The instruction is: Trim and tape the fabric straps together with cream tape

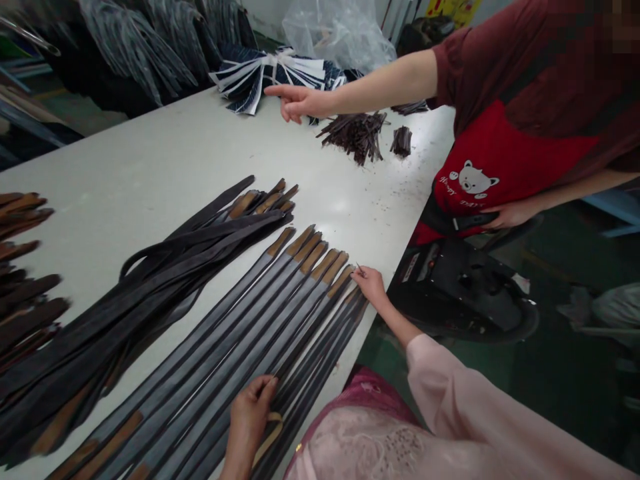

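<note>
Long dark grey straps with brown ends (240,313) lie side by side, slanting across the white table (150,143). My left hand (250,417) is closed, thumb and forefinger pinching the edge of one dark strap (310,333). A thin tan strip (270,437) loops out beside that hand. At the far end of the row, my right hand (371,285) is closed in a pinch by a strap's brown tip. Something thin and dark shows at its fingertips, too small to name.
Left of the row lies a heap of dark straps (190,257), with brown pieces (30,293) at the left edge. Across the table a person in a red apron (500,157) points with one hand (305,103) over short dark strips (357,133) and a tied bundle (273,70).
</note>
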Motion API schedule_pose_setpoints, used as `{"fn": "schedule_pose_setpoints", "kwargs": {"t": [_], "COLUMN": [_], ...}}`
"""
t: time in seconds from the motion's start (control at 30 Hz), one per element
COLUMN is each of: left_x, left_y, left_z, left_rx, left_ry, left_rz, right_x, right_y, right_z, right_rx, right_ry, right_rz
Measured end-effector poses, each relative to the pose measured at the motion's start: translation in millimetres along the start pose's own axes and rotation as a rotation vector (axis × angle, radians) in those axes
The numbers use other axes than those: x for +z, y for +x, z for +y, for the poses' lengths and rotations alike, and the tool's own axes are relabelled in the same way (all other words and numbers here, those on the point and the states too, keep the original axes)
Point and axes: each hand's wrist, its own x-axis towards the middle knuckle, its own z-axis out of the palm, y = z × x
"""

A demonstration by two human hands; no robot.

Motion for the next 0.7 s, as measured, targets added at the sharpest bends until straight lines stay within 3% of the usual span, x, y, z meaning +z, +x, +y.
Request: {"fn": "schedule_pose_setpoints", "kwargs": {"t": [0.23,0.53,0.7], "left_x": [5.5,6.9,7.0], "left_y": [19,26,25], "left_z": [-6,-7,-7], "left_rx": [-0.046,-0.031,-0.027], "left_ry": [0.076,0.133,0.210], "left_rz": [-0.020,-0.001,0.003], "right_x": [12,15,12], "right_y": [21,27,31], "right_z": [3,0,-1], "right_rx": [0.218,0.251,0.287], "right_ry": [-0.208,-0.377,-0.364], "right_rz": [-0.064,-0.067,-0.045]}}
